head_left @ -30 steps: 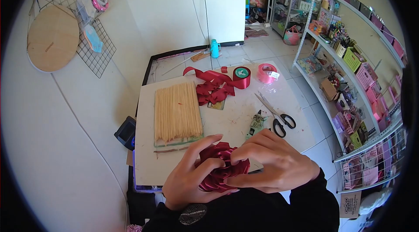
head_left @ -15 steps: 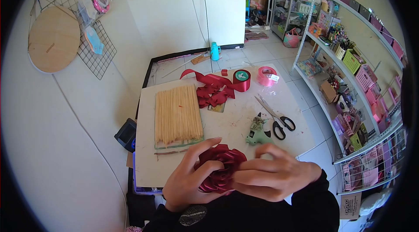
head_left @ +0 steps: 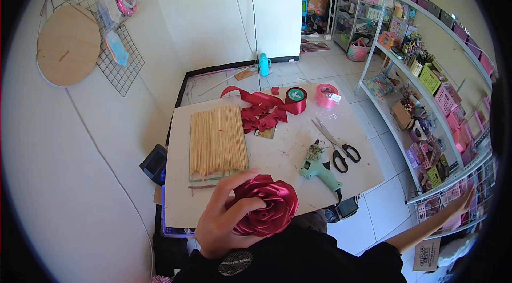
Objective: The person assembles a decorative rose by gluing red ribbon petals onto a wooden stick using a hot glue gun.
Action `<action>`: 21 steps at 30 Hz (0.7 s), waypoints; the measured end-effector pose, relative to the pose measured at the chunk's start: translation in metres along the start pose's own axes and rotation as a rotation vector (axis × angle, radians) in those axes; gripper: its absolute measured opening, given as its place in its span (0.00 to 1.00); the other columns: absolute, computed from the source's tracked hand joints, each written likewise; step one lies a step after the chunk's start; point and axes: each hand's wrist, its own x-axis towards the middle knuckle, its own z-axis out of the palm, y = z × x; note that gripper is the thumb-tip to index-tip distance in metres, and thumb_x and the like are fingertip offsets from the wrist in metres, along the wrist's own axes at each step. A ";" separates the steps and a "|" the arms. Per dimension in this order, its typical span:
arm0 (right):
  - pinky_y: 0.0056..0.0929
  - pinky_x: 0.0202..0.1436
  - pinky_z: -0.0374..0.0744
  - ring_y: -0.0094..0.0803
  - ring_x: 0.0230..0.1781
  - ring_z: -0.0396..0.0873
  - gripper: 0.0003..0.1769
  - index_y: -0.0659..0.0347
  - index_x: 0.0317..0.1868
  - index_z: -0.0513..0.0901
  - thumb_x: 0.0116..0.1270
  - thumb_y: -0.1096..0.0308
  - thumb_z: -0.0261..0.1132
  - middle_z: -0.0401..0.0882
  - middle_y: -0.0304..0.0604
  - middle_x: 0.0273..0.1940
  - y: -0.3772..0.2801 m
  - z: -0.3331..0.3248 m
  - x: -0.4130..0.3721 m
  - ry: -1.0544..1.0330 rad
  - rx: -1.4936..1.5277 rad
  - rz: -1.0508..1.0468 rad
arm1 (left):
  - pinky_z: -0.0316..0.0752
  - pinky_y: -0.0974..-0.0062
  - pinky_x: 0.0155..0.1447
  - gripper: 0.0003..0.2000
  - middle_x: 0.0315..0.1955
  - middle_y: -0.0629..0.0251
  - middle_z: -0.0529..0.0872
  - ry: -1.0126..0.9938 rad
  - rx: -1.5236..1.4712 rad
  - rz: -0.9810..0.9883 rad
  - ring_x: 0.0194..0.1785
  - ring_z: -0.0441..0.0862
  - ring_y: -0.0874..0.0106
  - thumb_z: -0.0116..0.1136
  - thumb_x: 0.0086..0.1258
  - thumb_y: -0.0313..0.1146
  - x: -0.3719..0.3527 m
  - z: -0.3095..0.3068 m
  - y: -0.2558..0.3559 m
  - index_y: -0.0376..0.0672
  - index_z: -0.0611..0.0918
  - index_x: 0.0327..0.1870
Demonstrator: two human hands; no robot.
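Note:
A dark red satin ribbon rose (head_left: 265,205) sits in my left hand (head_left: 218,224), low over the near edge of the table. The fingers curl around its left side, and one fingertip rests on the petals near its centre. My right hand (head_left: 463,204) is stretched far out to the right, its fingers extended over the wire basket (head_left: 426,209) at the bottom of the metal shelf. On the table lie a green glue gun (head_left: 320,170) and black-handled scissors (head_left: 340,150).
Bamboo skewers (head_left: 217,142) lie in a wide bundle on the white table (head_left: 282,160). Behind are cut red ribbon pieces (head_left: 265,118), a red ribbon roll (head_left: 296,103) and a pink roll (head_left: 326,95). Shelves with baskets (head_left: 445,96) line the right side.
My right hand has left the rose and swung far right to the shelf, uncovering the glue gun's handle. My left hand still holds the rose, now more fully in view.

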 end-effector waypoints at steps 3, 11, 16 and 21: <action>0.33 0.49 0.74 0.41 0.49 0.72 0.20 0.64 0.52 0.71 0.62 0.63 0.50 0.69 0.50 0.53 0.028 0.018 -0.036 0.109 0.004 0.405 | 0.79 0.74 0.41 0.19 0.49 0.56 0.69 0.064 -0.003 0.007 0.49 0.73 0.63 0.71 0.35 0.28 -0.001 0.004 0.001 0.44 0.77 0.31; 0.30 0.48 0.66 0.37 0.54 0.63 0.34 0.63 0.53 0.66 0.42 0.72 0.69 0.64 0.46 0.55 -0.332 0.066 -0.059 -1.101 1.328 0.080 | 0.79 0.72 0.44 0.18 0.48 0.53 0.68 0.164 0.010 0.065 0.49 0.73 0.60 0.71 0.34 0.27 0.002 0.010 0.005 0.44 0.78 0.31; 0.36 0.57 0.64 0.42 0.62 0.55 0.42 0.61 0.60 0.57 0.43 0.73 0.69 0.55 0.49 0.61 -0.403 0.046 -0.095 -1.495 1.731 0.095 | 0.79 0.71 0.44 0.18 0.49 0.52 0.67 0.124 0.012 0.091 0.50 0.72 0.60 0.71 0.35 0.27 0.002 0.008 0.002 0.44 0.78 0.30; 0.34 0.58 0.63 0.43 0.59 0.61 0.40 0.60 0.59 0.59 0.45 0.69 0.69 0.59 0.50 0.59 -0.412 0.046 -0.120 -1.608 1.731 0.074 | 0.79 0.71 0.43 0.18 0.49 0.51 0.67 0.127 -0.027 0.090 0.51 0.71 0.59 0.71 0.35 0.28 0.003 0.010 0.002 0.44 0.78 0.30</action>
